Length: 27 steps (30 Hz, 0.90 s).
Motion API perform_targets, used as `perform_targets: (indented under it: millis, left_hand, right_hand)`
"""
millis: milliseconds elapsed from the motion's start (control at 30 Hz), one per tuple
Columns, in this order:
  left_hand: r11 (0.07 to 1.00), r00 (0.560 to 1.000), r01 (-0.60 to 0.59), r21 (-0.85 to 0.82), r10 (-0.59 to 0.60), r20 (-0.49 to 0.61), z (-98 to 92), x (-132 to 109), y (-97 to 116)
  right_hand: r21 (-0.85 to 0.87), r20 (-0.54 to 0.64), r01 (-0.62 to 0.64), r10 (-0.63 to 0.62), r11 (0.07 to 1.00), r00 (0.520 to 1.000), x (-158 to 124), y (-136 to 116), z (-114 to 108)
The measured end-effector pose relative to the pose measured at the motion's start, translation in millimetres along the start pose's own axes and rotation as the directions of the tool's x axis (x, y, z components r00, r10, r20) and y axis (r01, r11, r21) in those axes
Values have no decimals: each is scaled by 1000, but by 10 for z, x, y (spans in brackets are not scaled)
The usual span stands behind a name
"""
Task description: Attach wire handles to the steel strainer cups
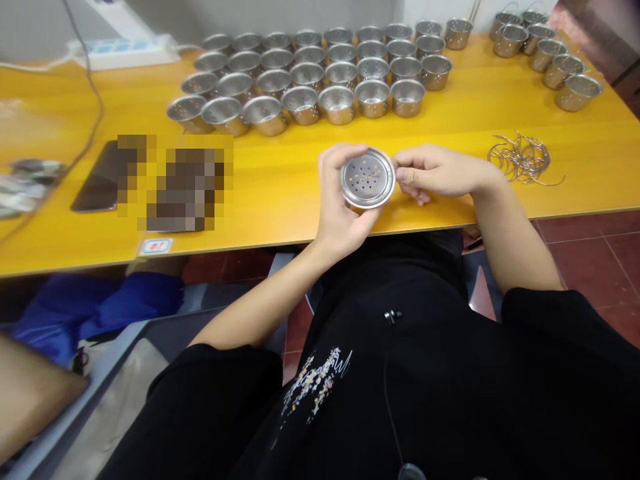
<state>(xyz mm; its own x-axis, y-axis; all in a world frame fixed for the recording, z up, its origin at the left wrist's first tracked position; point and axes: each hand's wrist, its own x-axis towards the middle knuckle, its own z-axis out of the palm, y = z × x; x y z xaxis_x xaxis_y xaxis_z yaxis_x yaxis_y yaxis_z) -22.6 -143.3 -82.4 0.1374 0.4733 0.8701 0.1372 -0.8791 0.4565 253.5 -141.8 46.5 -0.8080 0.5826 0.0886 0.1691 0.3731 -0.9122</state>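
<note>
A small perforated steel cup (368, 177) is held over the near edge of the yellow table (280, 193), its open mouth turned toward me. My left hand (340, 207) wraps its fingers round the cup's left side and bottom. My right hand (435, 172) pinches the cup's right rim with thumb and fingers. Whether a wire handle is in the right fingers I cannot tell.
Several rows of identical steel cups (320, 80) stand at the back of the table, with more cups (550, 53) with wire handles at the far right. A pile of wire handles (523, 159) lies right of my hands. A phone (97, 180) and a power strip (125, 50) sit at left.
</note>
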Motion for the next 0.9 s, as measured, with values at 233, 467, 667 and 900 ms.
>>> perform_targets:
  millis: [233,467,667,900]
  left_hand:
    - [1000,1000,9,-8,-9,3,-7,2,4]
    - [999,998,51,-14,-51,44,-73,50,96]
    - [996,997,69,-63,-67,36,-65,29,100]
    - [994,995,95,-48,-93,36,-70,-4,31]
  right_hand:
    - [-199,-346,-156,79,968,935,24,12,-35]
    - [-272,-345,-201,99,941,933,70,54,-17]
    - [-333,-354,-159,34,930,935,74,202,-67]
    - [-240,-536,42,-168,970,828,88,240,-206]
